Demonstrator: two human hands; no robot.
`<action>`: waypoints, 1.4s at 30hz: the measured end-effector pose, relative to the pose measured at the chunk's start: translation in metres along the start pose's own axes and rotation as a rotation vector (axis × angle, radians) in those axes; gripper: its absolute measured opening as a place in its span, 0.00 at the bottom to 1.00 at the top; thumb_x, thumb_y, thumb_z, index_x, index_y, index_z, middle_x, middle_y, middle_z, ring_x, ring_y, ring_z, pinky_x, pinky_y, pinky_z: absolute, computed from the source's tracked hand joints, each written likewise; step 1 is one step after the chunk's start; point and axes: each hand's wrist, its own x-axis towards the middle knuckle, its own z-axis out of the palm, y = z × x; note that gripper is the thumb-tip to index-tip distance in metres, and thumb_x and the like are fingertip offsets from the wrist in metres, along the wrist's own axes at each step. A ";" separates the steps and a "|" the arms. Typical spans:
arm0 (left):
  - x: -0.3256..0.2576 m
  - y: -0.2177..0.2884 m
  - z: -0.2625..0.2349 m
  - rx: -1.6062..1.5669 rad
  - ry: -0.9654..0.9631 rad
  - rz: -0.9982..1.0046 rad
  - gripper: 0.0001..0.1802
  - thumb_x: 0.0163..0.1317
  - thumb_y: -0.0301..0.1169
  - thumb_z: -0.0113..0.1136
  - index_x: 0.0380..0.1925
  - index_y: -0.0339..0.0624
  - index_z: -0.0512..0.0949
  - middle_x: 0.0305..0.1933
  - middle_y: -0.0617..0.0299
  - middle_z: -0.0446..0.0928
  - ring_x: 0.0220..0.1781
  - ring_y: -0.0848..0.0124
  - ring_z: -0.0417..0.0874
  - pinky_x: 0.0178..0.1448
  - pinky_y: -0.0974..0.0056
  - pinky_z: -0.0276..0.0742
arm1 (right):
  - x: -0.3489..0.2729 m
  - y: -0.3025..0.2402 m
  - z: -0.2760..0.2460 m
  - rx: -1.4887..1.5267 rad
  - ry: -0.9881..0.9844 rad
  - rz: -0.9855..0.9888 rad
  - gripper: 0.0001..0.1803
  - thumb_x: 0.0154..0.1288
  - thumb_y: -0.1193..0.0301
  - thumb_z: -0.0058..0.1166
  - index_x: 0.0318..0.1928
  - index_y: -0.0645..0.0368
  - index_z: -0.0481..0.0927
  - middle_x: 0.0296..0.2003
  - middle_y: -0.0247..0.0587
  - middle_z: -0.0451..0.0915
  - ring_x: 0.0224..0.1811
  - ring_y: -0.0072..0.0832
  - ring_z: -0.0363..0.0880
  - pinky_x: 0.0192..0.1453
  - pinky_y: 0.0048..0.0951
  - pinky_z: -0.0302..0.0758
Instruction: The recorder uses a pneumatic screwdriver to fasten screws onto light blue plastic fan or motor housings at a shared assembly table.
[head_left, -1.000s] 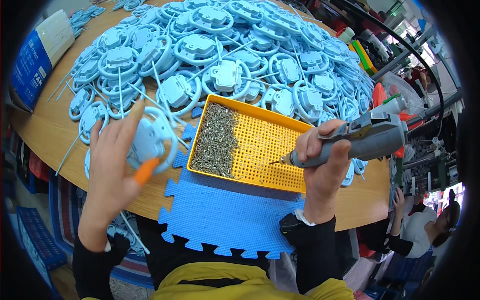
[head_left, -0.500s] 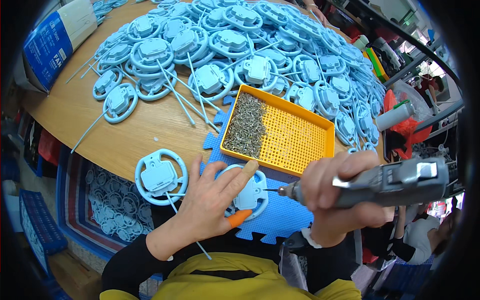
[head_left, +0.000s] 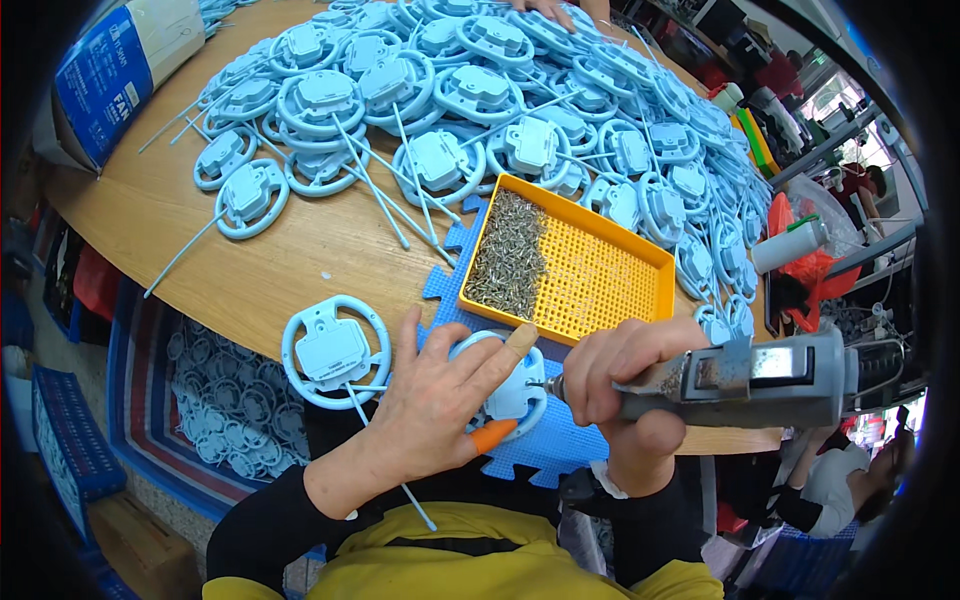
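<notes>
Left hand (head_left: 430,400): fingers spread and slightly bent, grasping a light-blue steering-wheel part (head_left: 515,395) between the thumb and forefinger. The thumb wears an orange finger cot (head_left: 492,436); the forefinger has a tan covering (head_left: 521,338) at its tip. The part lies on a blue foam mat (head_left: 565,445), partly hidden by the hand.

Right hand (head_left: 640,390): fingers clenched around a grey power screwdriver (head_left: 770,380), held roughly level with its bit pointing left. The bit reaches the right side of the part; whether it sits in a screw cannot be told.

Just left of the left hand, a second steering wheel (head_left: 333,350) lies at the near table edge, hub face up. Beyond the hands, a yellow perforated tray (head_left: 600,280) rests partly on the mat, with small metal screws (head_left: 508,255) heaped at its left end.

Farther out, a large heap of like wheels (head_left: 485,90) covers the far side of the wooden table (head_left: 230,290). A co-worker's hand (head_left: 545,8) touches the heap's far edge. A blue-and-white carton (head_left: 100,80) stands at the far left.
</notes>
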 end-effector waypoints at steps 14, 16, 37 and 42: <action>0.044 -0.046 -0.074 -1.132 0.058 0.093 0.48 0.56 0.40 0.65 0.72 0.47 0.48 0.61 0.53 0.68 0.60 0.58 0.72 0.68 0.54 0.65 | 0.019 -0.054 -0.075 0.029 0.111 -0.606 0.32 0.60 0.42 0.55 0.47 0.60 0.71 0.20 0.28 0.65 0.17 0.16 0.64 0.26 0.20 0.59; 0.054 -0.056 -0.101 -1.400 0.264 0.058 0.49 0.59 0.45 0.62 0.73 0.47 0.44 0.68 0.47 0.62 0.66 0.56 0.69 0.68 0.52 0.67 | 0.023 -0.044 -0.077 0.031 0.124 -0.597 0.32 0.61 0.42 0.55 0.47 0.60 0.71 0.20 0.28 0.65 0.17 0.16 0.64 0.26 0.20 0.59; -0.038 -0.045 -0.062 0.082 0.131 -0.460 0.46 0.42 0.29 0.73 0.65 0.37 0.64 0.55 0.45 0.73 0.60 0.51 0.72 0.62 0.56 0.67 | 0.052 0.003 -0.104 -0.096 0.218 -0.434 0.31 0.57 0.48 0.63 0.46 0.62 0.71 0.21 0.34 0.70 0.21 0.25 0.70 0.26 0.25 0.68; -0.017 -0.042 -0.081 0.152 0.095 -0.078 0.36 0.42 0.28 0.72 0.56 0.38 0.72 0.50 0.50 0.76 0.55 0.48 0.73 0.57 0.51 0.71 | 0.061 0.009 -0.105 -0.036 0.133 -0.439 0.29 0.59 0.50 0.63 0.46 0.62 0.72 0.22 0.34 0.72 0.23 0.23 0.71 0.28 0.24 0.69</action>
